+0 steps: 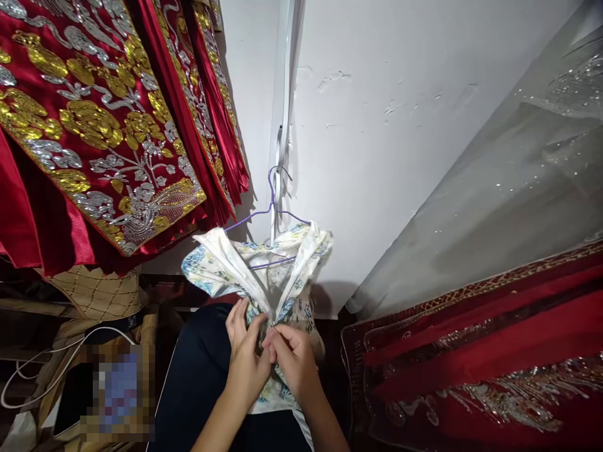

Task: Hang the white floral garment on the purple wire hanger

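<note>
A white garment with a blue and yellow floral print (207,267) hangs from a purple wire hanger (252,216), its lower part reaching down over my lap. Its neckline lies in an open V, and the two edges meet at my fingertips. My left hand (245,358) is closed on the fabric just left of that meeting point. Right beside it, my right hand (294,361) pinches at the bottom of the V. What lies between its fingertips looks like a zipper pull, but it is too small to be sure.
Red panels with gold and silver sequins (94,125) hang at the upper left. A white wall (358,157) stands ahead. Clear plastic sheeting (471,207) and red beaded cloth (494,351) are on the right. A white cable (70,342) loops over wooden slats at the lower left.
</note>
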`<state>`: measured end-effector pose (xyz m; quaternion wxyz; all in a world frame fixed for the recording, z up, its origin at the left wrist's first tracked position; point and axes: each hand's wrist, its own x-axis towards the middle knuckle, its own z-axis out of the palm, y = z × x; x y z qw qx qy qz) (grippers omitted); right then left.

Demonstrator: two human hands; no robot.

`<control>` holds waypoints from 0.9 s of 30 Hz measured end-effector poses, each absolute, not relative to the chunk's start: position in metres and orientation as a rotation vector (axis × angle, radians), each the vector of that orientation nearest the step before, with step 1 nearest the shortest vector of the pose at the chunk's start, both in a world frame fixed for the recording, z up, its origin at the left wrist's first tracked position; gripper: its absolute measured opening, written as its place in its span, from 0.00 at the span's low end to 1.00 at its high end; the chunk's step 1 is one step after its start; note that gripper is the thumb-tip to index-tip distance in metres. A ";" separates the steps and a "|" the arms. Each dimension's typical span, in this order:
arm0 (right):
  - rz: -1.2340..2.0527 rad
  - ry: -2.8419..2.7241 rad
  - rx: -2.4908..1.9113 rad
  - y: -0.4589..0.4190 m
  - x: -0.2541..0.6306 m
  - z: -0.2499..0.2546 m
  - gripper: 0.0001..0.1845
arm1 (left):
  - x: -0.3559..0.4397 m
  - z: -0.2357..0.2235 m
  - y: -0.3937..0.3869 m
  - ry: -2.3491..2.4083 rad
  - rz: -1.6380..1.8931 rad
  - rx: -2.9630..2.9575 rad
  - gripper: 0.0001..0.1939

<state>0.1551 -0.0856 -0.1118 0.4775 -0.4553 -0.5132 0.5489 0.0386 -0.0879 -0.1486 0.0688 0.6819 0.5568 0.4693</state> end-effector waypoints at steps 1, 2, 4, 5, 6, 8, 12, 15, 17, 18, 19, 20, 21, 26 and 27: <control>1.378 -1.268 -1.100 -0.084 0.155 -0.110 0.16 | 0.037 -0.145 -0.082 1.614 1.364 2.095 0.12; 1.415 -1.273 -1.095 -0.081 0.155 -0.107 0.16 | 0.035 -0.142 -0.076 1.560 1.325 2.123 0.12; 1.472 -1.241 -1.097 -0.070 0.157 -0.099 0.16 | 0.032 -0.139 -0.069 1.483 1.258 2.127 0.13; 1.480 -1.201 -1.099 -0.060 0.158 -0.092 0.15 | 0.031 -0.140 -0.067 1.472 1.242 2.095 0.13; 1.479 -1.156 -1.091 -0.049 0.160 -0.083 0.14 | 0.030 -0.142 -0.066 1.481 1.238 2.041 0.13; 1.452 -1.070 -1.029 -0.023 0.163 -0.058 0.12 | 0.029 -0.147 -0.067 1.527 1.255 1.906 0.13; 1.397 -0.959 -0.828 0.026 0.166 0.001 0.10 | 0.024 -0.152 -0.063 1.563 1.251 1.728 0.14; 1.348 -0.881 -0.778 0.041 0.164 0.030 0.10 | 0.019 -0.149 -0.050 1.619 1.120 1.780 0.14; 1.304 -0.887 -0.766 0.038 0.162 0.036 0.11 | 0.014 -0.145 -0.040 1.674 1.028 1.849 0.15; 1.282 -0.913 -0.761 0.034 0.161 0.036 0.11 | 0.011 -0.141 -0.037 1.680 1.015 1.868 0.15; 1.262 -0.950 -0.758 0.028 0.161 0.034 0.12 | 0.008 -0.135 -0.035 1.664 1.023 1.873 0.13; 1.248 -0.998 -0.759 0.022 0.161 0.032 0.13 | 0.005 -0.126 -0.037 1.629 1.038 1.866 0.10; 1.243 -1.055 -0.769 0.016 0.161 0.029 0.14 | 0.001 -0.114 -0.040 1.587 1.049 1.849 0.08; 1.202 -1.357 -0.869 -0.014 0.156 0.026 0.15 | -0.007 -0.022 -0.059 1.467 1.205 1.747 0.16; 1.170 -1.401 -0.868 -0.019 0.154 0.028 0.15 | -0.006 -0.004 -0.057 1.445 1.310 1.765 0.19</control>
